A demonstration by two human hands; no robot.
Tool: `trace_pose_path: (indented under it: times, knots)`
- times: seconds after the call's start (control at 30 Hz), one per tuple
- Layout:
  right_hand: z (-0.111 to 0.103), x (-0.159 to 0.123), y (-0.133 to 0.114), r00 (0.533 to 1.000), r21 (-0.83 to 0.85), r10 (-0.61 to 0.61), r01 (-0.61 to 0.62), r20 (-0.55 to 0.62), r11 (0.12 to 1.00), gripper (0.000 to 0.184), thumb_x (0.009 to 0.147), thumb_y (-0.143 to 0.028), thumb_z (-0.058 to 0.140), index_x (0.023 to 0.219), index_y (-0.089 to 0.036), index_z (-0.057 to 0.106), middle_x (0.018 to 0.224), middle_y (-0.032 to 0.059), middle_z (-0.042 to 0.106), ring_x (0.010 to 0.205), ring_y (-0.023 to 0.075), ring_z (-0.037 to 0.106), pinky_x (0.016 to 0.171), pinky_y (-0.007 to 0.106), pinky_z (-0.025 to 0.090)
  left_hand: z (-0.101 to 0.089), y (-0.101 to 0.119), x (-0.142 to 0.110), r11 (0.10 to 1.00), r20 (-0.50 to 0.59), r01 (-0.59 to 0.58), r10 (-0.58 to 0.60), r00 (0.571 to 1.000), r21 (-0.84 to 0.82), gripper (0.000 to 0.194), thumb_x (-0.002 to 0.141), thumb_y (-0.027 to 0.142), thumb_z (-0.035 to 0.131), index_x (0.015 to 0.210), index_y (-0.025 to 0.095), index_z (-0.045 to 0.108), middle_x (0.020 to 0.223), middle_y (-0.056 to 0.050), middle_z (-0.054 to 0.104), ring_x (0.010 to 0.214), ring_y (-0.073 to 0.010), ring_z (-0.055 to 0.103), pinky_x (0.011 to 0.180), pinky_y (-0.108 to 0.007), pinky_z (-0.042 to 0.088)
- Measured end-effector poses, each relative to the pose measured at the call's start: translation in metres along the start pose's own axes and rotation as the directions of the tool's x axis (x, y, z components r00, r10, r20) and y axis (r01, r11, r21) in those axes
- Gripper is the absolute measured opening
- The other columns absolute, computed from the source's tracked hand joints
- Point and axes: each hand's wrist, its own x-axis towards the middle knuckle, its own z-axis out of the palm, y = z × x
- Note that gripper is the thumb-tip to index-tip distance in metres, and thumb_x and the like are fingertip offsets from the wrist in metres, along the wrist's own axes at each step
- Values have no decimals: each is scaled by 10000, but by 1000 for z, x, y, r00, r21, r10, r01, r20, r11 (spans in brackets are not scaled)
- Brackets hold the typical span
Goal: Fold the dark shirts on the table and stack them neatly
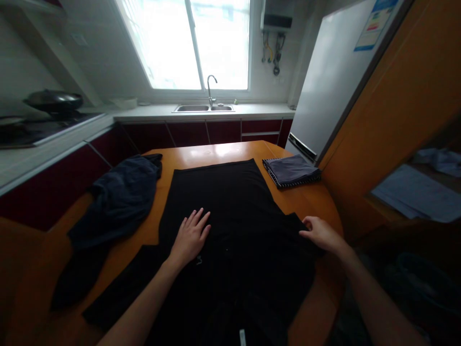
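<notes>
A black T-shirt (pixel 230 211) lies spread flat on the orange wooden table (pixel 216 151). My left hand (pixel 190 236) rests flat on the middle of the shirt, fingers stretched out and together. My right hand (pixel 320 233) is at the shirt's right sleeve, fingers curled and pinching the edge of the black fabric.
A crumpled dark blue garment (pixel 122 197) lies on the table's left side. A folded grey cloth (pixel 291 170) sits at the far right corner. Beyond are a counter with a sink (pixel 203 108), a wok (pixel 54 101) on the stove at left, and a fridge (pixel 331 81) at right.
</notes>
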Motion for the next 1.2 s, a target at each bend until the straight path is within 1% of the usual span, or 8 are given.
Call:
trace_pose_path:
  times: [0.07,0.13,0.23,0.37,0.47,0.73,0.97,1.2]
  knots:
    - [-6,2,-7,1000,-98,22,-23,-14,995,253,743,-378,770,930,-214,721,932,83,756,882,256,709,721,305,486,0,0,0,1000,1,3,-3,1000,3,502,1032,413,368,1485,231,487,1596,-85,381,1485,-299,321,1186,-532,301]
    - [-14,12,-22,996,-147,15,-28,-91,989,293,793,-455,729,956,-211,729,966,108,758,911,274,710,721,317,488,-1,1,0,1000,11,5,-5,1000,5,501,1034,411,374,1487,228,485,1601,-81,373,1489,-298,312,1190,-526,294]
    - [-23,45,-57,978,-96,-62,43,-200,994,258,894,-411,623,1012,-215,741,1024,111,763,939,241,713,754,292,492,-1,0,1,1000,31,6,-6,999,6,503,1036,409,379,1496,229,471,1608,-78,359,1493,-300,302,1190,-530,291]
    - [-17,99,-102,990,-108,-67,54,-123,993,205,896,-303,614,998,-212,767,1084,109,760,1017,223,702,826,257,489,0,-1,1,1000,22,6,-6,1000,-5,502,1034,406,389,1500,235,465,1610,-71,358,1497,-295,294,1195,-530,284]
    - [-6,123,-119,997,-134,-31,22,-68,991,162,835,-260,670,940,-192,774,1072,127,760,1008,244,711,814,265,502,0,-1,0,1000,11,9,-9,1000,-14,492,1031,396,402,1489,237,480,1603,-73,371,1489,-294,313,1197,-531,283]
    - [-1,141,-124,998,-221,42,-49,-36,974,314,775,-285,723,1048,-130,734,1126,213,724,1061,326,697,812,343,532,-1,1,-1,1000,7,5,-5,1000,-18,492,1030,404,404,1489,244,482,1596,-75,384,1484,-300,321,1186,-530,300]
    - [-4,142,-121,999,-239,35,-35,-7,970,333,805,-366,714,1051,-142,726,990,178,754,1007,283,714,761,278,521,-1,2,-2,999,7,9,-9,1000,-35,493,1031,408,392,1490,250,479,1599,-70,381,1489,-291,312,1196,-520,280]
    - [-3,149,-130,1000,-285,21,-20,2,958,410,769,-286,734,1131,-96,699,1095,223,730,1067,333,701,797,337,546,-7,5,-4,999,22,14,-13,1000,-47,495,1031,416,385,1491,256,474,1600,-68,380,1488,-280,314,1201,-511,273]
